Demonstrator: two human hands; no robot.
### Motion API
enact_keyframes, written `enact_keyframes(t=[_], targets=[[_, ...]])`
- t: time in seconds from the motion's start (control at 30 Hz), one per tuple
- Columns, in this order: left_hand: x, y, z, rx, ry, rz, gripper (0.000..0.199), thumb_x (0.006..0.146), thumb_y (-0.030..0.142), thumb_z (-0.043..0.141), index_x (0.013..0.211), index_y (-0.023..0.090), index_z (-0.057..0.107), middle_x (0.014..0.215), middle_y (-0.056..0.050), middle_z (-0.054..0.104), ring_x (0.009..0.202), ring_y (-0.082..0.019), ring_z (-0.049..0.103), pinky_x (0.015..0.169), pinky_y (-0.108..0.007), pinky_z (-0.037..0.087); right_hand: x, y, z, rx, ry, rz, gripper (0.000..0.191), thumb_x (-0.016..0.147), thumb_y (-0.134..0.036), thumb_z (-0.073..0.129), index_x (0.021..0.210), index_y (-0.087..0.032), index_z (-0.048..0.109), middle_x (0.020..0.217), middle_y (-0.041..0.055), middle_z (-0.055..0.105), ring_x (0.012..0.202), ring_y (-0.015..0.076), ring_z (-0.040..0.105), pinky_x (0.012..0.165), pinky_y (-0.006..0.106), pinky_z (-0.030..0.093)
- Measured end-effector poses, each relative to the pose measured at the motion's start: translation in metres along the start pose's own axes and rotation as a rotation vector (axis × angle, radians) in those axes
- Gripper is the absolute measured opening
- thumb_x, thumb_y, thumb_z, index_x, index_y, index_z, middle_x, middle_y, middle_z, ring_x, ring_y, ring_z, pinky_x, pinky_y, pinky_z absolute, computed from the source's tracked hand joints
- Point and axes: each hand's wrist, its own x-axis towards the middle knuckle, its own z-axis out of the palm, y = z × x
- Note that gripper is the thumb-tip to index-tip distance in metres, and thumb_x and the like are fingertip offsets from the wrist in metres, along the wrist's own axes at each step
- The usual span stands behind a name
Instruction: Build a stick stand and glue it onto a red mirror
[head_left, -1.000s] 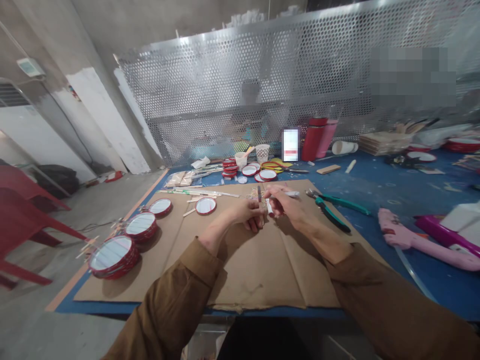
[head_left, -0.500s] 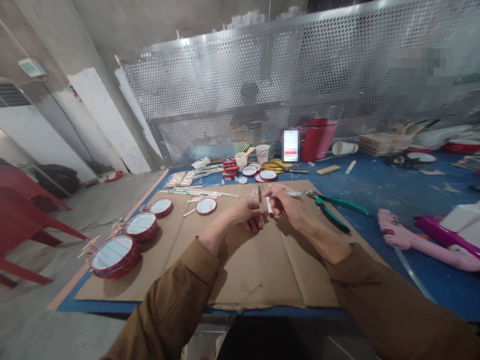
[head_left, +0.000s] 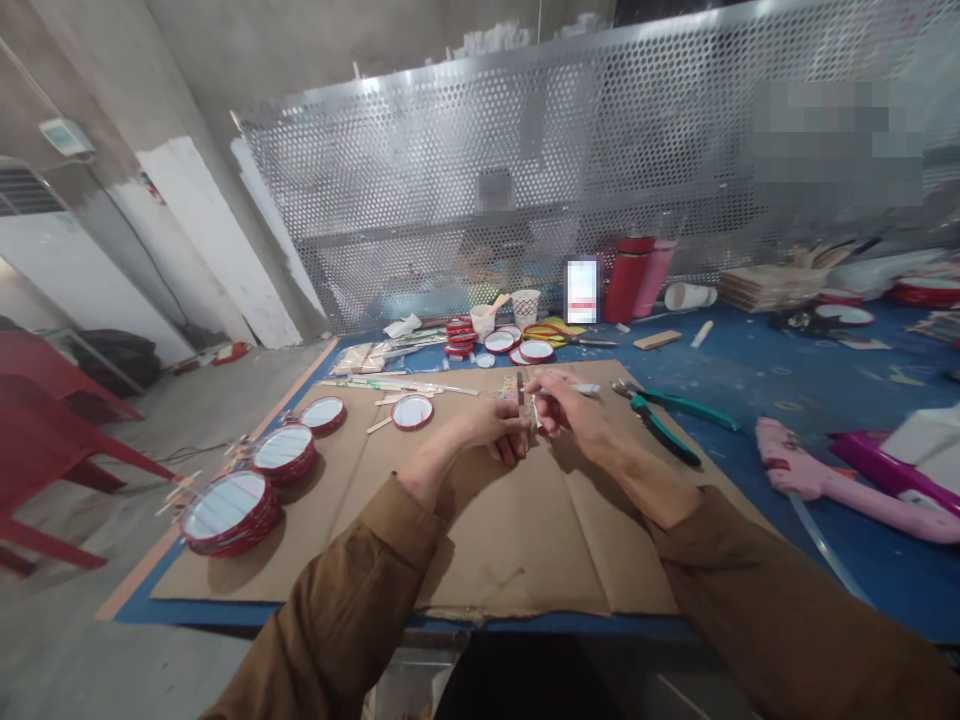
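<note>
My right hand (head_left: 564, 405) is closed around a white marker pen (head_left: 587, 389), whose pale end sticks out past the knuckles to the right. Under its fingers shows a white piece with a red end (head_left: 538, 418); I cannot make out what it is. My left hand (head_left: 504, 428) is closed just beside it, fingertips pinched on something small that the fingers hide. A narrow dark upright strip (head_left: 520, 386) stands just beyond the left fingertips. Both hands are over the cardboard sheet (head_left: 480, 540), nearly touching each other.
Three red-rimmed round drum-like pieces (head_left: 229, 505) line the cardboard's left side. A red-rimmed lid (head_left: 412, 411) lies by wooden sticks. Green-handled pliers (head_left: 667, 430) and a pink glue gun (head_left: 795, 460) are at right. Scissors (head_left: 577, 338), paper cups (head_left: 526, 305) and bottles (head_left: 628, 280) stand behind.
My right fingers have shifted slightly, and the white piece with the red end is more covered by them. My left hand stays almost in place.
</note>
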Motion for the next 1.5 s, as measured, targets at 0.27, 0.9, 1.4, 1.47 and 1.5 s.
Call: enact_keyframes(t=[0.27,0.9,1.4,1.47,1.5], targets=[[-0.0019,0.0008,0.0007,0.033,0.023,0.016,0.019,0.093,0.028,0.045,0.087,0.013,0.055,0.062,0.0,0.064,0.044,-0.008,0.059,0.047,-0.017,0.044,0.0004,0.0018,-0.0006,-0.019,0.02,-0.021,0.036,0.076,-0.056,0.06,0.077,-0.02,0.059,0.053,-0.0059,0.05,0.037,0.0067,0.044,0.036,0.02,0.033],[-0.0027,0.0021,0.001,0.025,0.008,0.011,0.019,0.093,0.028,0.044,0.087,0.013,0.054,0.06,0.001,0.063,0.044,-0.006,0.058,0.046,-0.013,0.042,-0.0006,0.0015,-0.0028,-0.044,0.035,-0.026,0.035,0.078,-0.055,0.059,0.077,-0.02,0.06,0.052,-0.0058,0.049,0.038,0.0072,0.043,0.036,0.02,0.032],[-0.0018,0.0013,0.0004,0.03,0.006,0.004,0.018,0.094,0.025,0.042,0.087,0.013,0.053,0.061,0.0,0.064,0.045,-0.008,0.059,0.048,-0.016,0.044,-0.0001,0.0011,-0.0015,-0.05,0.036,-0.018,0.035,0.075,-0.055,0.06,0.076,-0.02,0.06,0.051,-0.0055,0.05,0.037,0.0072,0.043,0.035,0.021,0.032],[-0.0021,0.0015,0.0004,0.033,0.01,0.011,0.018,0.093,0.026,0.044,0.085,0.012,0.054,0.061,0.0,0.064,0.045,-0.008,0.059,0.048,-0.017,0.045,-0.0003,0.0006,-0.0009,-0.052,0.041,-0.018,0.036,0.075,-0.056,0.061,0.075,-0.02,0.06,0.05,-0.0057,0.049,0.036,0.0071,0.042,0.035,0.021,0.031],[-0.0023,0.0016,0.0005,0.032,0.014,0.014,0.018,0.093,0.026,0.044,0.085,0.012,0.054,0.061,0.0,0.064,0.045,-0.008,0.059,0.048,-0.017,0.045,-0.0005,0.0003,-0.0007,-0.051,0.044,-0.015,0.036,0.074,-0.057,0.061,0.075,-0.02,0.06,0.05,-0.0058,0.049,0.036,0.0071,0.042,0.035,0.021,0.031]])
